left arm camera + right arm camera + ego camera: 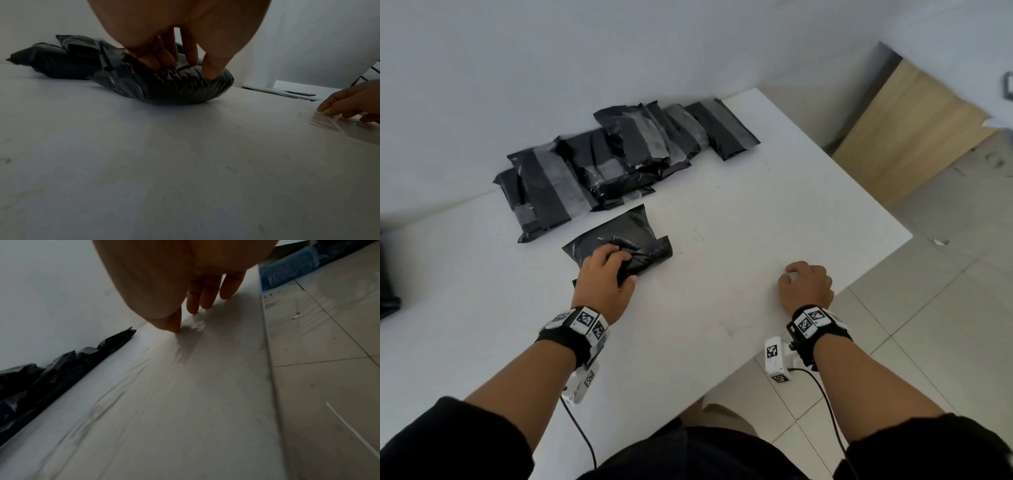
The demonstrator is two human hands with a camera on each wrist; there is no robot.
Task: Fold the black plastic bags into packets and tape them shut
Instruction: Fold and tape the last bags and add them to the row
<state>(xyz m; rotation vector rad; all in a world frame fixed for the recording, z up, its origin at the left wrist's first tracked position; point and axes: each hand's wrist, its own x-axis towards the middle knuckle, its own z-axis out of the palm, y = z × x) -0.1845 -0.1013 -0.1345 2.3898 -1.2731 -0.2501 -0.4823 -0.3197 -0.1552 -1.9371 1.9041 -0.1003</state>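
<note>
Left hand (604, 274): fingertips curled down, pinning folded black plastic bag packet (626, 240) on white table (722, 205).
Right hand (806, 284): fingertips picking at clear tape strip (329, 123), nothing lifted.
Relation: tape well right of packet; right hand nearer.

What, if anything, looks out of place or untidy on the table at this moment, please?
Little stands out. The finished packets lie in a loose, overlapping heap by the wall, not a neat stack. The bag under the left hand is crumpled and untaped. The right hand fingers a clear, wrinkled strip of tape lying on the table.
</note>
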